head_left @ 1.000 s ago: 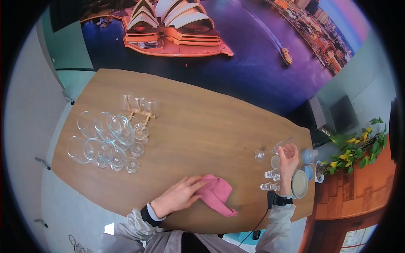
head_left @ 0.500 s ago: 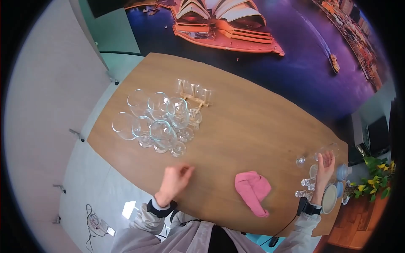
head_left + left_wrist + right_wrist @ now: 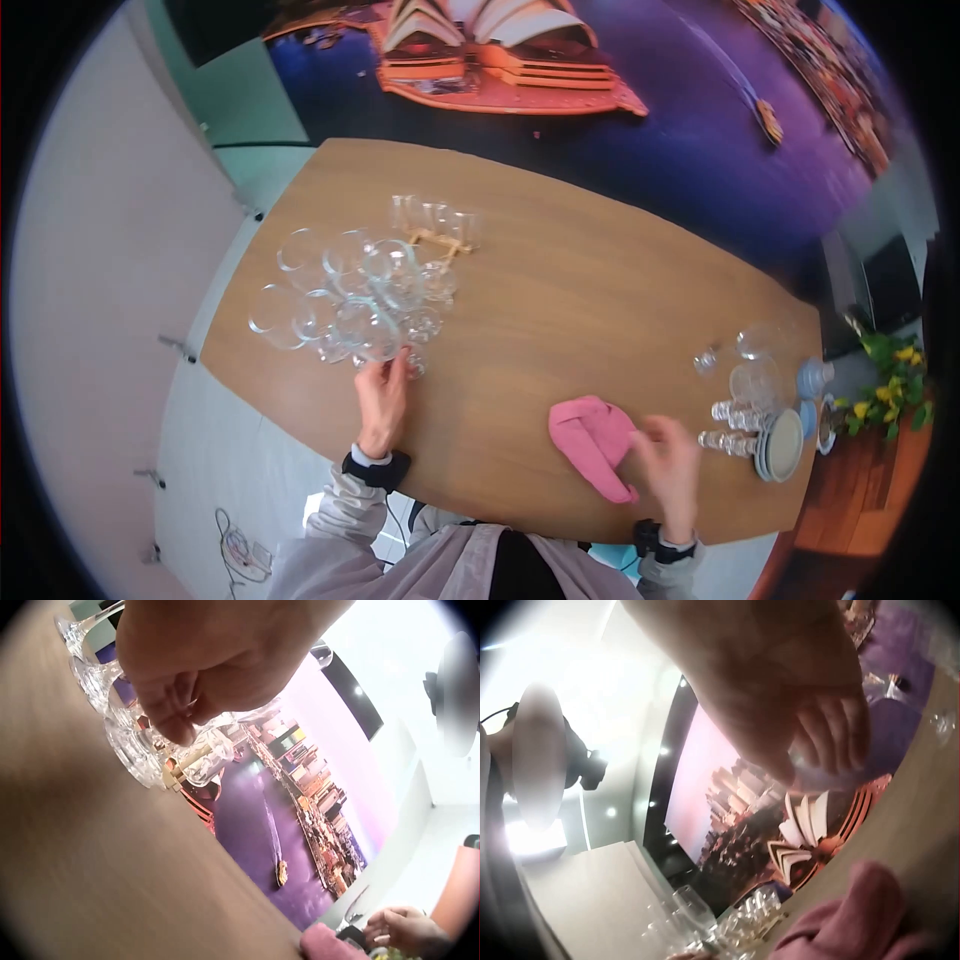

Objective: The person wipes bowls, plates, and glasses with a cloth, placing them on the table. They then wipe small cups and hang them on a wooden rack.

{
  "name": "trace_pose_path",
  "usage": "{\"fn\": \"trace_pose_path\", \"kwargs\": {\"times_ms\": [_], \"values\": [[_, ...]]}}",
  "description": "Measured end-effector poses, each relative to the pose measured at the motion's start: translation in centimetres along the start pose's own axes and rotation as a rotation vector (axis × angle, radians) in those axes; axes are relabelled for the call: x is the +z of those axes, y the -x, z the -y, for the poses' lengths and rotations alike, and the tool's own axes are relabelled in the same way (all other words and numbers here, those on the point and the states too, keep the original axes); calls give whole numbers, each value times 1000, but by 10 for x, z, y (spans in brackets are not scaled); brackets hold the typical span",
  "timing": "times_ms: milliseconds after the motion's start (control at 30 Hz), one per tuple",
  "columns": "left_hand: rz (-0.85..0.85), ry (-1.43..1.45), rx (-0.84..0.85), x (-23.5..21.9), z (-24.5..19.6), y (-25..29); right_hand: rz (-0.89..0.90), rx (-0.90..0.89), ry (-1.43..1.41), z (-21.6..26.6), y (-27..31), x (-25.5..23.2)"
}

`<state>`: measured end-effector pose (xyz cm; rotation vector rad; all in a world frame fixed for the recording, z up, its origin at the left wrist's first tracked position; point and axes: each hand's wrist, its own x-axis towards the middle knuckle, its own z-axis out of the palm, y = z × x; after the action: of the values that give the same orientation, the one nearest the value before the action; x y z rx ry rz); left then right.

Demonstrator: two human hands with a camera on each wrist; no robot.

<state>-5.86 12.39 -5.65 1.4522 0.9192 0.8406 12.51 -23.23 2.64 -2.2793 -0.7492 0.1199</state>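
My left hand (image 3: 382, 400) is at the nearest of several clear wine glasses (image 3: 275, 318) grouped upright on the left of the table. Thumb and fingers pinch that wine glass (image 3: 368, 328) low at its stem; in the left wrist view my fingers partly hide it. A pink cloth (image 3: 590, 440) lies crumpled near the front edge. Just right of the cloth is my right hand (image 3: 670, 465), blurred, its fingers loosely bent and holding nothing. In the right wrist view the cloth (image 3: 847, 922) shows below that hand.
Behind the wine glasses stands a wooden rack (image 3: 440, 242) with small glasses. At the right edge are a stemmed glass (image 3: 757, 342), small clear glass pieces (image 3: 728, 442), a stack of pale dishes (image 3: 786, 445) and blue containers (image 3: 814, 378). A plant (image 3: 885, 390) is beyond.
My left hand has left the pink cloth and moved left and forward to the wine glasses. My right hand has come away from the stemmed glass at the right, back toward the cloth.
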Motion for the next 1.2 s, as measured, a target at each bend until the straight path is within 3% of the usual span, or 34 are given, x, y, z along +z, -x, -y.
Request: {"fn": "trace_pose_path", "kwargs": {"times_ms": [33, 100, 167, 200, 267, 300, 367, 433, 467, 500, 533, 567, 633, 667, 700, 767, 800, 867, 1000, 1033, 1100, 1133, 1200], "values": [[35, 0, 1, 2, -7, 7, 11, -74, -24, 2, 2, 18], [64, -169, 69, -5, -14, 21, 50, 16, -45, 2, 9, 40], [123, -280, 170, -12, -17, 34, 33, -44, -42, 2, 9, 54], [179, -272, 272, -13, -14, 40, 17, 73, -51, 4, 6, 56], [331, -375, 399, -23, -5, 47, -49, 63, 60, -10, -2, 58], [333, -378, 404, -16, -22, 47, -113, 52, 176, -18, -6, 57], [504, -412, 516, 7, -55, 51, -47, -12, 157, -31, -10, 51], [557, -451, 551, 27, -65, 50, 122, 116, -33, -38, -13, 52], [598, -436, 572, 38, -68, 51, 114, 114, -37, -38, -14, 52], [641, -421, 591, 47, -69, 52, 80, 204, -281, -38, -14, 50], [672, -397, 562, 54, -65, 53, 41, 293, -526, -37, -14, 46], [682, -394, 573, 62, -64, 55, 25, 294, -527, -29, -17, 39], [765, -380, 339, 77, -64, 60, -172, 245, -825, 2, -18, 24], [820, -361, 39, 83, -75, 63, -198, 194, -810, 10, -13, 23], [831, -364, 47, 89, -75, 64, -213, 195, -812, 23, -14, 23], [932, -322, -8, 98, -74, 66, -266, -340, -485, 52, -19, 29], [940, -325, 1, 101, -71, 68, -279, -340, -485, 57, -23, 37], [1041, -347, 52, 104, -65, 76, -220, -578, -90, 53, -31, 58], [1052, -387, 202, 114, -90, 86, -370, -584, 67, 33, -51, 67], [1061, -399, 208, 114, -91, 87, -383, -575, 62, 29, -52, 66], [1068, -402, 390, 113, -93, 89, -201, -188, -186, 22, -49, 61], [1061, -380, 387, 115, -96, 91, -305, -288, -201, 17, -61, 57], [1089, -395, 346, 116, -101, 94, -426, -299, -283, 15, -83, 41]]}}
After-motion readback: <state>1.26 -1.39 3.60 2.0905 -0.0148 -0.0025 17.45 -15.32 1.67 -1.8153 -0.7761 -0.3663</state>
